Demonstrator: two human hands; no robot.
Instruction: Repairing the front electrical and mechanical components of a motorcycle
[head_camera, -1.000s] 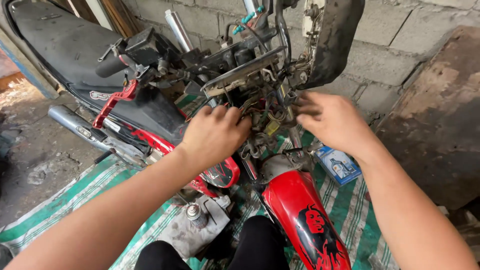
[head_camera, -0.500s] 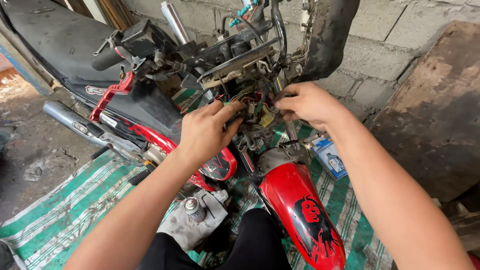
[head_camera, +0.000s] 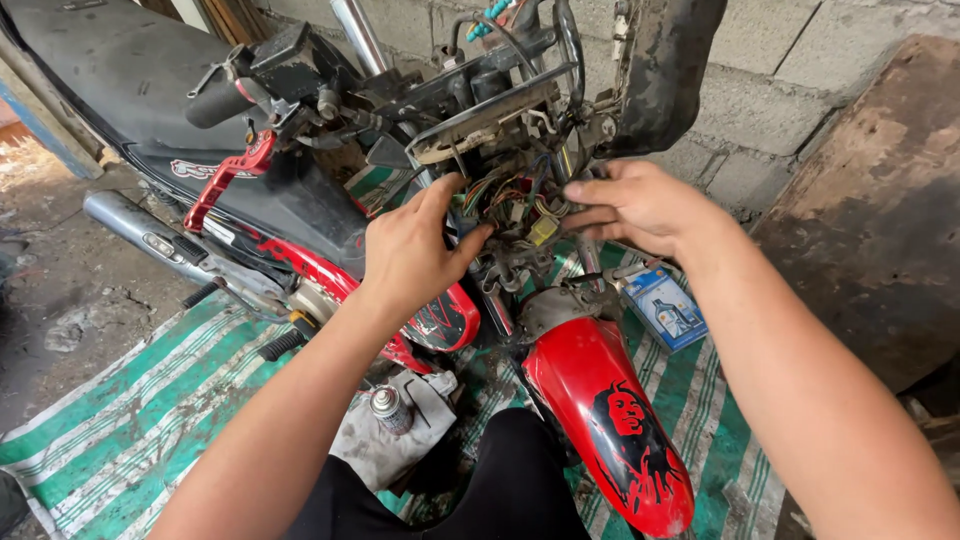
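- A person sits on the ground before a red and black motorcycle (head_camera: 300, 215) that lies tipped over, its front end stripped so the wiring shows.
- The left hand (head_camera: 415, 245) reaches into the open headlight area, thumb and fingers pinched on the bundle of coloured wires (head_camera: 500, 200).
- The right hand (head_camera: 635, 205) comes in from the other side, fingers stretched out flat and loose, their tips touching the same wire bundle; it grips nothing that can be seen.
- A small yellow connector (head_camera: 543, 230) sits in the wiring between the two hands.
- Just below the hands the red front fender (head_camera: 600, 420), bearing a black portrait decal, points toward the camera.
- A red brake lever (head_camera: 225, 180) juts from the handlebar at the left, above the chrome exhaust pipe (head_camera: 150, 232).
- Under the bike lies a green and white striped mat (head_camera: 130, 420).
- On a grey rag near the person's knee stands a small spray can (head_camera: 390, 408).
- A blue carton (head_camera: 665, 308) lies on the mat beneath the right forearm.
- Behind everything is a grey block wall (head_camera: 800, 70).
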